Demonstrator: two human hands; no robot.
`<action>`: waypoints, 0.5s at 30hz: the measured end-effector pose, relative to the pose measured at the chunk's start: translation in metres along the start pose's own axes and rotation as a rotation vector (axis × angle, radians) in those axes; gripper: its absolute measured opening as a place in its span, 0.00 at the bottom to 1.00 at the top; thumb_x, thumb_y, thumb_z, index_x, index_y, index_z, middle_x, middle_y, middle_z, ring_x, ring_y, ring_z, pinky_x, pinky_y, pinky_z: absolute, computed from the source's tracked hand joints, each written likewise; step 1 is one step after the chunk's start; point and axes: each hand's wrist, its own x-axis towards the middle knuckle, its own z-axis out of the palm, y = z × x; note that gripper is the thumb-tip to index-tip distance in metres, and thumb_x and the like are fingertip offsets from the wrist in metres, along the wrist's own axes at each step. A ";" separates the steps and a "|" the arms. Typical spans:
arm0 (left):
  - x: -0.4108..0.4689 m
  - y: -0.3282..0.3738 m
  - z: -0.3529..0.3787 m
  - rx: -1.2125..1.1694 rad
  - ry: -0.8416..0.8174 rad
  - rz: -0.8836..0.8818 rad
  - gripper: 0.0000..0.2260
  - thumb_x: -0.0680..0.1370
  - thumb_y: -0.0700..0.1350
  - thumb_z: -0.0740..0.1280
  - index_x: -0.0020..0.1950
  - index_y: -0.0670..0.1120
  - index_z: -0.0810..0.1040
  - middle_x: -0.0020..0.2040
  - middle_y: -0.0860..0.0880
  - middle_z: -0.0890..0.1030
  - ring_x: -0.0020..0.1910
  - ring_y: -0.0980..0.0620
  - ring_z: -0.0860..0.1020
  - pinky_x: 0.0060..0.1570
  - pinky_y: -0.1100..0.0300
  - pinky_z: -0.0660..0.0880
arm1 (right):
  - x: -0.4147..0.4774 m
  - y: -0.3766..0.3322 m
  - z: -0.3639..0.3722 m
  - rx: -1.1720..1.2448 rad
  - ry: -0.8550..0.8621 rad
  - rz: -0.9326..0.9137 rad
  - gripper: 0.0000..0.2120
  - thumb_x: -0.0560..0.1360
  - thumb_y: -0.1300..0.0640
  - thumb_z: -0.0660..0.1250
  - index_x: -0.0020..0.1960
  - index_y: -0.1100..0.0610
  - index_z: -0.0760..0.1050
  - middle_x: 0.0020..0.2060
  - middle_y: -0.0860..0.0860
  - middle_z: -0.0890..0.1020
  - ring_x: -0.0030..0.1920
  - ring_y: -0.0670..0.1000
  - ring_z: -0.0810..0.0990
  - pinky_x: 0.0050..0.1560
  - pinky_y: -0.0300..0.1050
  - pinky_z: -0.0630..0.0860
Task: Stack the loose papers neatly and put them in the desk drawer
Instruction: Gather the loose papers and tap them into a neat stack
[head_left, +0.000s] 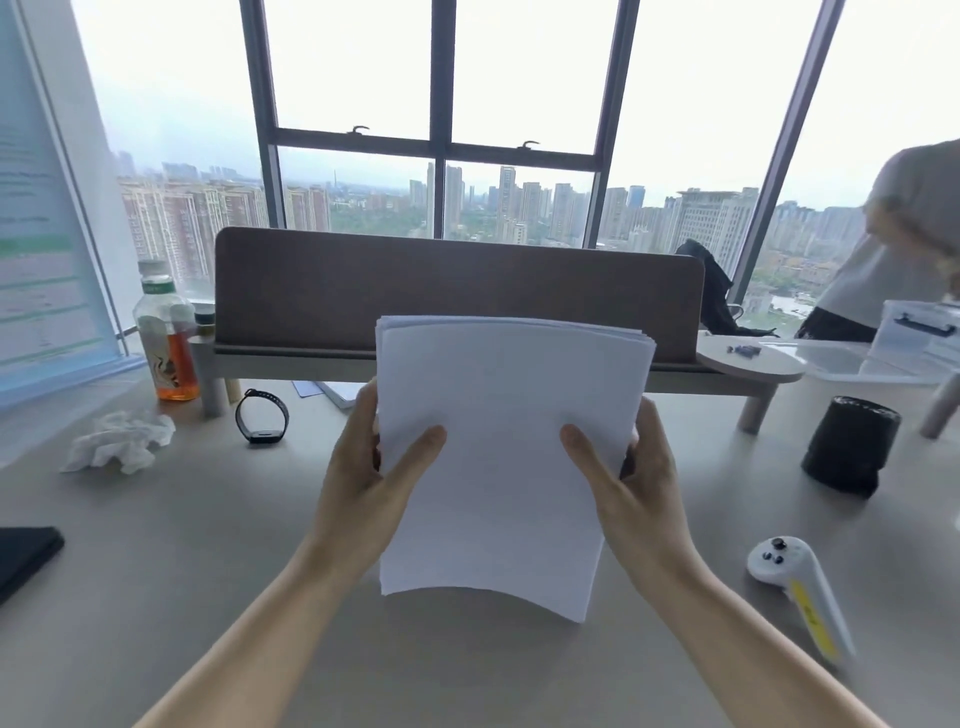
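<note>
We see a stack of white paper sheets (506, 457) held upright in the centre of the frame, above the grey desk (182, 545). The left hand (363, 483) grips the stack's left edge, thumb lying across the front sheet and fingers tucked behind. The right hand (631, 483) clasps the right edge the same way, thumb on the front, fingers behind. The stack thus sits between the two hands, its top edges slightly fanned and its lower edge curling toward us, clear of the desk.

At the left of the frame lie a crumpled tissue (122, 441) and a black wristband (262, 415), with a bottle of orange drink (166, 332) standing behind them. A black cylindrical object (852, 444) stands at the right, and a white handheld controller (800, 587) with a yellow label lies at lower right. A brown desk divider (457, 291) runs across behind the stack, with the window (441, 104) beyond. Another person (904, 234) leans in at the upper right edge.
</note>
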 end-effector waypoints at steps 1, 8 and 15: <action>0.001 0.002 0.000 -0.029 0.014 0.015 0.22 0.80 0.43 0.71 0.72 0.59 0.72 0.61 0.56 0.85 0.61 0.55 0.83 0.56 0.57 0.81 | 0.001 -0.001 -0.001 0.016 0.005 -0.009 0.17 0.76 0.59 0.73 0.63 0.50 0.73 0.50 0.52 0.88 0.51 0.55 0.88 0.50 0.54 0.84; 0.014 0.014 0.004 -0.059 0.005 -0.011 0.17 0.83 0.42 0.65 0.72 0.53 0.73 0.61 0.53 0.85 0.61 0.50 0.83 0.64 0.44 0.78 | 0.009 -0.007 -0.003 0.004 0.018 -0.044 0.11 0.78 0.64 0.70 0.55 0.49 0.79 0.47 0.45 0.88 0.48 0.45 0.86 0.48 0.43 0.81; 0.031 0.061 0.005 0.567 0.167 0.452 0.35 0.79 0.50 0.68 0.82 0.46 0.58 0.81 0.50 0.62 0.81 0.50 0.60 0.78 0.42 0.59 | 0.007 -0.008 -0.009 -0.064 -0.023 -0.029 0.13 0.76 0.68 0.67 0.54 0.53 0.80 0.44 0.44 0.87 0.45 0.45 0.85 0.44 0.40 0.80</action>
